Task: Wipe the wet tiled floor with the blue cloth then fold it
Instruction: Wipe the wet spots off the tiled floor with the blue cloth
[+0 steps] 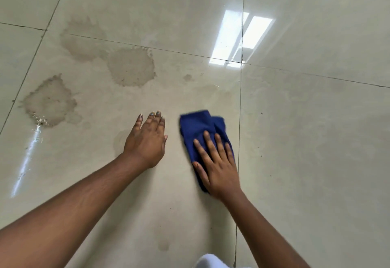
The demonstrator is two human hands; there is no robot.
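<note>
An indoor room: glossy beige floor tiles [316, 120] reflecting a ceiling light [238, 39].

deep blue cloth [196, 125], glossy cream-beige floor tiles [316, 120] with thin dark grout lines, patchy grey-brown wet stains [130, 67], bit of white fabric [207, 261] at the bottom edge

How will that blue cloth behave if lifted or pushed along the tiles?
Probably floppy: the blue cloth lies bunched in soft folds under the flat right hand, so it would sag when lifted. It likely slides easily, since the tiled floor is glossy. It may be heavier once it soaks up the wet patches.
</note>
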